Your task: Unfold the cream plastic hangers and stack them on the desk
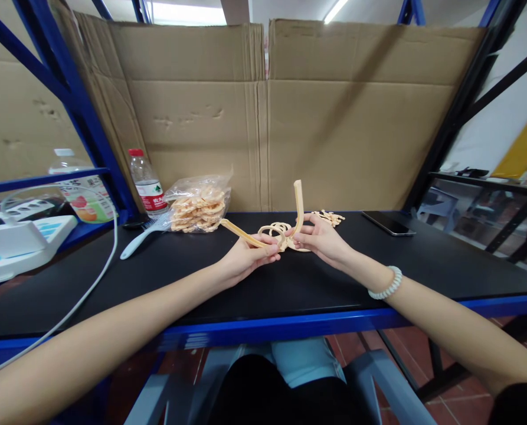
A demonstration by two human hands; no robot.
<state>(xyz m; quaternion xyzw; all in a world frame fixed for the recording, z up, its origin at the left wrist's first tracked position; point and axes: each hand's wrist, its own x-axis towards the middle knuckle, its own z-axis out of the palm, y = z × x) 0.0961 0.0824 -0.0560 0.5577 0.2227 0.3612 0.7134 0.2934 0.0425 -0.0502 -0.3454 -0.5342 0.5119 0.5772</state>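
My left hand pinches a flat, cream-coloured strip whose free end sticks out to the upper left. With its fingertips, my right hand grips a similar cream-coloured length that bends and stands upright. Both pieces run down between the two hands; whether they are one strip or two I cannot tell. Cream-coloured loops show right behind the fingers, low over the black tabletop. Part of the loops is hidden by my hands.
A clear bag of pale loops stands back left, near a red-capped bottle and a light-blue handled brush. Small pale pieces and a phone lie back right. A white cable crosses the left side; cardboard walls the back.
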